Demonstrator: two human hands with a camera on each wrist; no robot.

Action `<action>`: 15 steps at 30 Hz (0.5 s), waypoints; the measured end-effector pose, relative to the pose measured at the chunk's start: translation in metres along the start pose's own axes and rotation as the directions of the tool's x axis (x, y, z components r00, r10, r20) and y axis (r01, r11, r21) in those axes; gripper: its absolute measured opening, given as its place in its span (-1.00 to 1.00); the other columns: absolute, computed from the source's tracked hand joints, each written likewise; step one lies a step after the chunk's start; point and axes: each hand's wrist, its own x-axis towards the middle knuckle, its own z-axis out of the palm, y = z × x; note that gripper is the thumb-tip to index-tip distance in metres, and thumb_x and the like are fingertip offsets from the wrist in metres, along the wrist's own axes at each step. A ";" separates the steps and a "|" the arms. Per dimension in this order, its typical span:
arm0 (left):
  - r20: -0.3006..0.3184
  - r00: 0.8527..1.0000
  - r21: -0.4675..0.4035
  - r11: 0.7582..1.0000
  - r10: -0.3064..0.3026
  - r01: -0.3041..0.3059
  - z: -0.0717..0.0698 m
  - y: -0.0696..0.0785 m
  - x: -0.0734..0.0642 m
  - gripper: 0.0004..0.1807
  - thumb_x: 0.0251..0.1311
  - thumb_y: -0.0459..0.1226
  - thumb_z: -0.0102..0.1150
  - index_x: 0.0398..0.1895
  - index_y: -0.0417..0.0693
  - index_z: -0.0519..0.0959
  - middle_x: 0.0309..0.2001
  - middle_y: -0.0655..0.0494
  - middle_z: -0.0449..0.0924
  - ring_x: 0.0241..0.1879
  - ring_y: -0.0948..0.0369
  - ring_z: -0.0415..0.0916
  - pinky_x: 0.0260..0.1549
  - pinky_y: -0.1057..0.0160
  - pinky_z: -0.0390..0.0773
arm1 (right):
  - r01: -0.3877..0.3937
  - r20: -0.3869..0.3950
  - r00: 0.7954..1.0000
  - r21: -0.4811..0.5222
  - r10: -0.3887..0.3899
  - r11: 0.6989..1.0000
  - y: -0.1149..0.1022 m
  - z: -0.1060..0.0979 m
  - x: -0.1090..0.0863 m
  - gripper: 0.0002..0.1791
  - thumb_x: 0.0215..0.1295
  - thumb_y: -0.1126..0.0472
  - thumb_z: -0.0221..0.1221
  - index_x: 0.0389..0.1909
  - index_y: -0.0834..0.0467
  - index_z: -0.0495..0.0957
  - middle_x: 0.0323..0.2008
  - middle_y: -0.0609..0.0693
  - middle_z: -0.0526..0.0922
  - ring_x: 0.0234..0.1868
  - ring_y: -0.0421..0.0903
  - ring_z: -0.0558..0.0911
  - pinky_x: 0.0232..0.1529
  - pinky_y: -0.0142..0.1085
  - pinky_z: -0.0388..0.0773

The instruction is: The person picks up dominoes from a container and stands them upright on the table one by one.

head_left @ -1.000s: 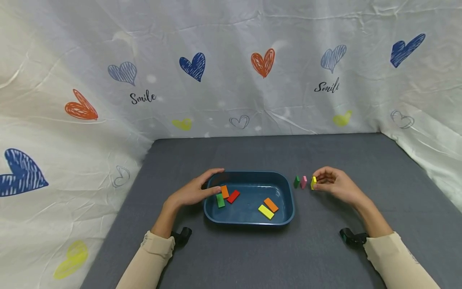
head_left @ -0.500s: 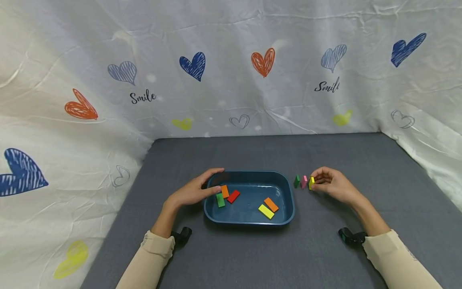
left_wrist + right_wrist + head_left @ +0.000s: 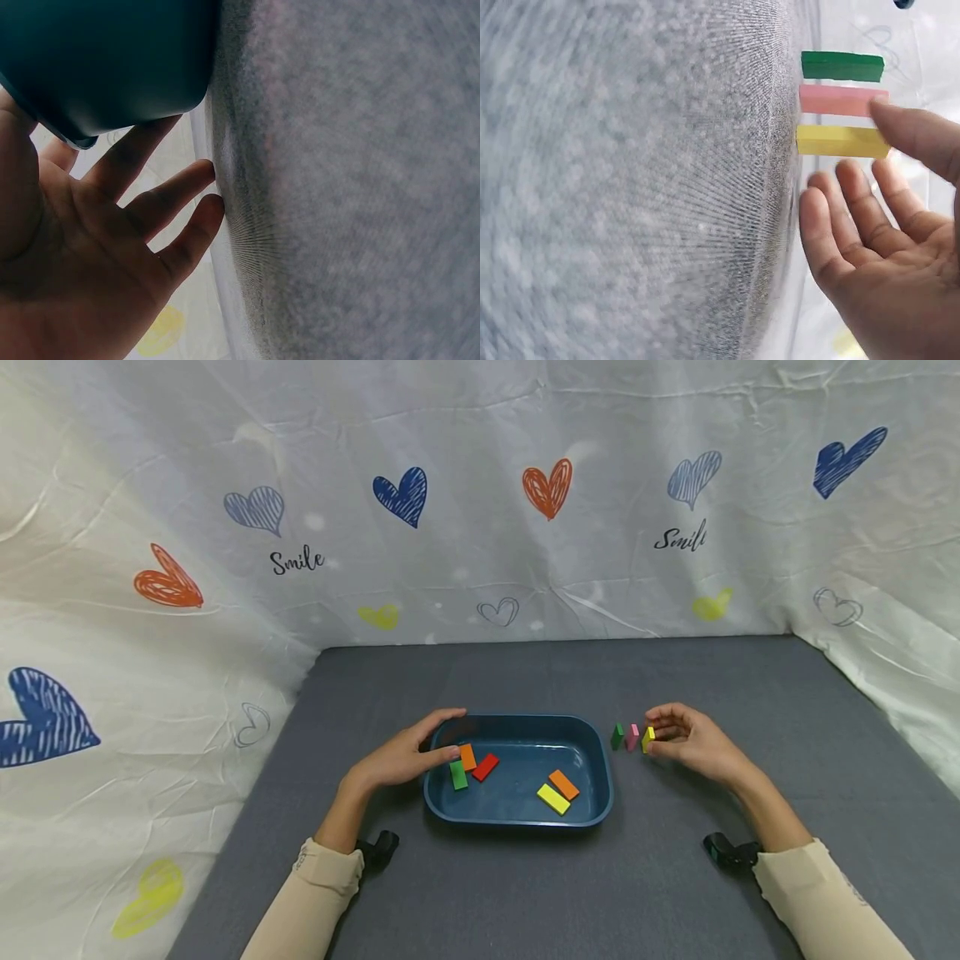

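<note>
My left hand (image 3: 397, 756) holds the left end of a blue tray (image 3: 517, 818), thumb over the rim and fingers along the outside. In the left wrist view its other fingers spread beside the tray wall. Right of the tray, green (image 3: 617, 737), pink (image 3: 632, 737) and yellow (image 3: 648, 740) domino blocks stand upright in a row, small gaps between them. My right hand (image 3: 693, 743) is at the yellow one. In the right wrist view its thumb (image 3: 915, 135) overlaps that block's top, while the fingertips sit apart, just beside it.
Inside the tray lie green (image 3: 458, 775), orange (image 3: 468, 757) and red (image 3: 486, 767) blocks at the left, and another orange (image 3: 564, 784) and a yellow (image 3: 553, 799) at the right. The grey table (image 3: 555, 893) meets a white heart-print curtain (image 3: 480, 552) at the back.
My right hand moved slightly left with the yellow block, setting it nearer the pink one; its fingers then lifted and parted from it. My left hand stayed on the tray.
</note>
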 end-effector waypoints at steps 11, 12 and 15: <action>0.009 1.000 0.007 1.000 -0.001 0.001 -0.001 0.002 0.000 -0.30 0.45 0.05 0.14 0.58 0.41 0.13 0.62 0.19 0.06 0.60 -0.05 0.01 0.44 -0.34 0.18 | 0.103 -0.088 0.990 -0.041 -0.106 0.994 -0.046 0.007 -0.008 -0.40 0.41 0.06 0.30 0.37 0.17 0.39 0.29 0.23 0.52 0.09 -0.01 0.56 -0.09 -0.43 0.55; 0.009 1.000 0.007 1.000 -0.001 0.001 -0.001 0.002 0.000 -0.30 0.45 0.04 0.14 0.58 0.42 0.12 0.62 0.19 0.05 0.61 -0.05 0.01 0.44 -0.35 0.18 | 0.130 -0.082 0.988 -0.018 -0.131 0.991 -0.051 0.010 -0.008 -0.42 0.40 0.10 0.30 0.36 0.17 0.40 0.25 0.25 0.54 0.05 -0.05 0.58 -0.11 -0.41 0.58; 0.007 1.000 0.004 1.000 -0.008 0.008 -0.002 0.003 -0.001 -0.30 0.45 0.05 0.15 0.57 0.44 0.13 0.62 0.20 0.05 0.61 -0.05 0.01 0.44 -0.35 0.17 | 0.188 -0.034 0.982 0.059 -0.187 0.980 -0.063 0.018 -0.009 -0.49 0.39 0.18 0.31 0.31 0.19 0.45 0.12 0.28 0.61 -0.08 -0.18 0.63 -0.16 -0.36 0.64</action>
